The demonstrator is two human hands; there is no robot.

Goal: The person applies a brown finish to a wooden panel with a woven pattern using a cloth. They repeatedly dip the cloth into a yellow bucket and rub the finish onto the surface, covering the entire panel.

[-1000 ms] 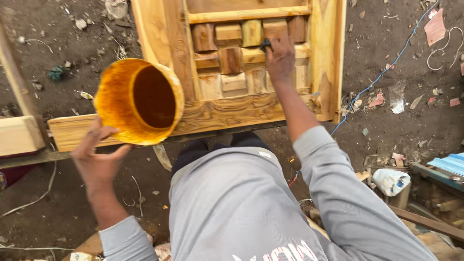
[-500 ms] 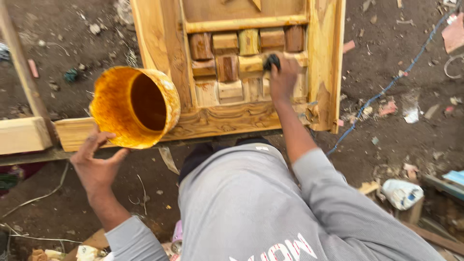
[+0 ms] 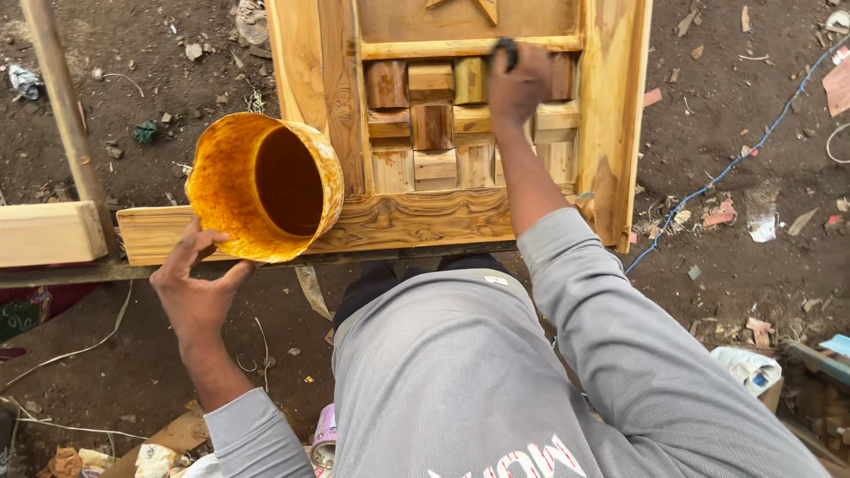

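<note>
While my left hand (image 3: 197,292) cups the yellow-stained tub (image 3: 266,186) at near left, my right hand (image 3: 518,84) has slid farther up the carved wooden door (image 3: 611,115), closed on what seems a dark brush (image 3: 507,51), so staining nears the blocks' top rail.

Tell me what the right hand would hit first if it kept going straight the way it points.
The right hand points up the wooden panel. Just ahead lies the horizontal wooden rail above the carved blocks; it would likely meet that first, though depth is unclear.

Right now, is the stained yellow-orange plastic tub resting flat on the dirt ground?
No: the left hand holds the stained yellow-orange plastic tub tilted above the carved wooden panel.
</note>
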